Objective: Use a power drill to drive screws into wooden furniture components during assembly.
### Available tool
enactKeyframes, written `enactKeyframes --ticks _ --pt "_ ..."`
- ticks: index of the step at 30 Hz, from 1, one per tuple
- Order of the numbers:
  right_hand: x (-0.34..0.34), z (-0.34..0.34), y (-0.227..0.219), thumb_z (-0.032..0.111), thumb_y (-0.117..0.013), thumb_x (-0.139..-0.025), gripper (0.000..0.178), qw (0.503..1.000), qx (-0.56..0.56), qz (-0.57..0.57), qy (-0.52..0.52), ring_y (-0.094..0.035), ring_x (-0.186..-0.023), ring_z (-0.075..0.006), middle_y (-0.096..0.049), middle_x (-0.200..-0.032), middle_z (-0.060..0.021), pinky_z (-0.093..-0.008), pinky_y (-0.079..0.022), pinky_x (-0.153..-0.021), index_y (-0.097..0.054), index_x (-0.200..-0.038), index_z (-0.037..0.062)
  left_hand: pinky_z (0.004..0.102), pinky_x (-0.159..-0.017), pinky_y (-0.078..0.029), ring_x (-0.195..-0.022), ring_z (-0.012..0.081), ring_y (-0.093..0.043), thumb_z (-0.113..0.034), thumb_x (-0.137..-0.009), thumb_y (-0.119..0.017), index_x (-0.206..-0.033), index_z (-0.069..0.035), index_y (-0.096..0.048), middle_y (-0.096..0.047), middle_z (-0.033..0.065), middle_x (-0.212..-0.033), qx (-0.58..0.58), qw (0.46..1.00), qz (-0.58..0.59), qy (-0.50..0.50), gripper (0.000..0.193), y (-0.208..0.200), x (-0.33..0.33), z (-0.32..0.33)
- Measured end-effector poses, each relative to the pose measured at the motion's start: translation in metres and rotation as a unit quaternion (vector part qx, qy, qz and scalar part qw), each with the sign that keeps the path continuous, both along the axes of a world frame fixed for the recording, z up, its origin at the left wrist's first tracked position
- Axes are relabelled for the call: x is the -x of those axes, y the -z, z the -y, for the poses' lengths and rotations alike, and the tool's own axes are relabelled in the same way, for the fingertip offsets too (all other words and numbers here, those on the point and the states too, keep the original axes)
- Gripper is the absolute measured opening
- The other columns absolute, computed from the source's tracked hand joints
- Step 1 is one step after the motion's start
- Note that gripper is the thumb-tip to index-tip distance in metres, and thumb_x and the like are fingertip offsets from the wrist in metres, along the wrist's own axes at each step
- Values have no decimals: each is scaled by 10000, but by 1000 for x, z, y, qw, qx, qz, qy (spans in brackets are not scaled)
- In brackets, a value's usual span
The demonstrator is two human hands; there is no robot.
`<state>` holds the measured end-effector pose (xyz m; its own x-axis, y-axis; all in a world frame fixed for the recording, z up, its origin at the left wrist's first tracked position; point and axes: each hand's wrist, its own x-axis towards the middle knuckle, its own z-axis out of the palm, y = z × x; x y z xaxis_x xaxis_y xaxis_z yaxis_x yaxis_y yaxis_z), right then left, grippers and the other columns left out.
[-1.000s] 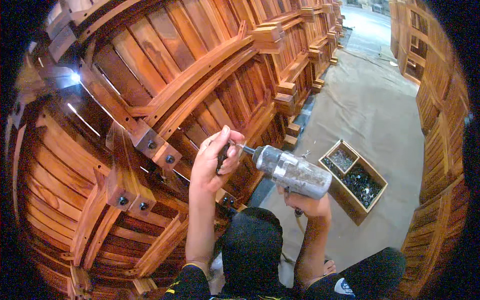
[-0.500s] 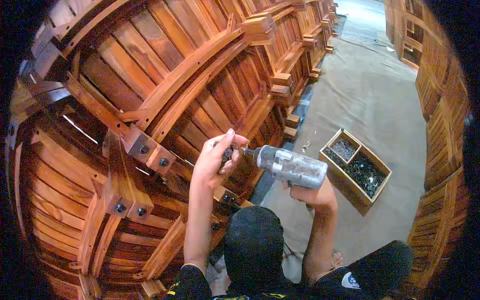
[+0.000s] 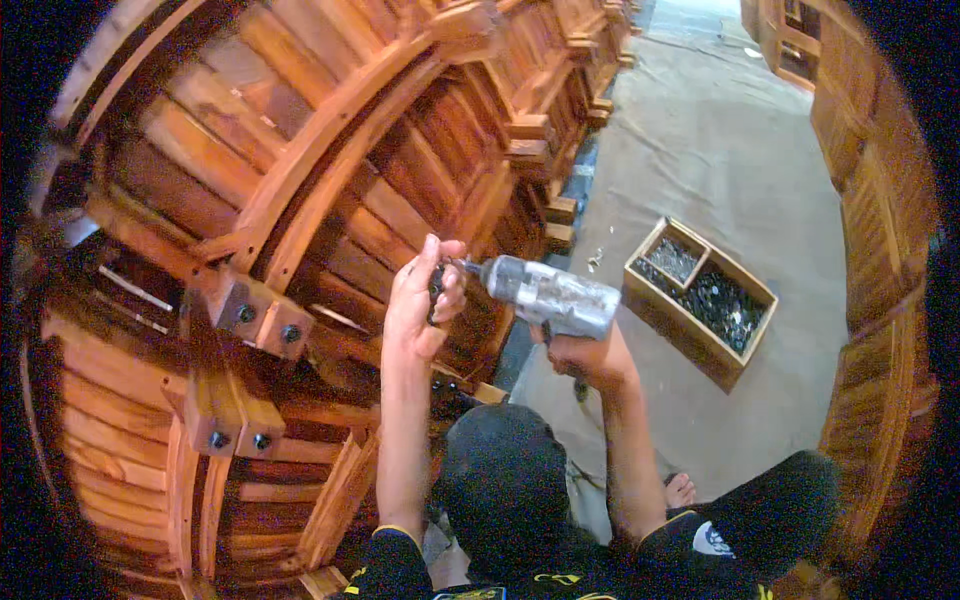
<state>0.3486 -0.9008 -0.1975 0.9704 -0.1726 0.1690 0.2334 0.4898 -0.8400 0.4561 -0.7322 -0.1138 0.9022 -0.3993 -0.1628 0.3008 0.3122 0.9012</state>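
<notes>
My right hand (image 3: 590, 357) grips the handle of a grey power driver (image 3: 562, 296) with a dark nose, pointing left. Its tip meets the fingers of my left hand (image 3: 408, 305), which is raised with thumb and fingers curled. Small dark fasteners (image 3: 437, 291) show in the left palm; their exact kind is partly hidden by the fingers. Both hands are in front of a stack of reddish-brown slatted wooden furniture (image 3: 300, 150), with dark bolt heads (image 3: 290, 333) set in its square blocks.
On the grey floor covering (image 3: 720, 160) to the right stands a two-part wooden box (image 3: 690, 338) of small metal hardware. A few loose pieces (image 3: 594, 264) lie beside it. More wooden panels (image 3: 885, 260) line the right side.
The view has shifted, so the furniture and box appear farther left. The driver and both hands stay together; the left fingers have closed slightly around the driver's tip.
</notes>
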Motion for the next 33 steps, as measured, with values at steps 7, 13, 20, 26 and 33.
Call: enactKeyframes --ticks 7,13,20,26,33 --pt "-23 12 94 97 -572 -587 294 988 -142 -60 -22 -436 -448 -88 -528 -685 -52 -231 -344 -403 -552 -867 8 184 -333 -224 -415 50 -330 -329 -944 -456 -1074 -10 -530 -450 -12 -627 78 997 -1 13 353 73 -23 58" --pt "-21 36 138 56 -523 -569 358 966 -211 -132 -62 -426 -465 -122 -454 -745 -41 -250 -385 -432 -457 -921 42 182 -344 -239 -452 54 -318 -315 -944 -457 -1128 -55 -532 -420 -21 -665 216 971 -84 67 327 157 -30 90" --pt "-19 57 151 41 -564 -605 343 956 -273 -96 -45 -447 -500 -100 -491 -790 -47 -226 -373 -436 -474 -936 40 216 -374 -305 -496 110 -376 -222 -900 -473 -920 -45 -571 -468 35 -694 234 855 -460 -53 203 258 -31 83" --pt "-18 72 160 0 -546 -540 381 955 -250 -158 -1 -423 -410 -131 -460 -783 -76 -307 -428 -427 -443 -904 48 207 -393 -308 -551 124 -386 -217 -860 -496 -792 -77 -512 -450 45 -684 171 859 -481 -28 157 298 -22 80" --pt "-21 86 157 -19 -531 -554 360 956 -254 -147 -15 -423 -410 -138 -471 -783 -54 -314 -436 -438 -441 -893 59 262 -371 -313 -488 186 -428 -295 -778 -433 -722 -81 -529 -531 110 -657 126 931 -341 -40 241 283 -18 93"
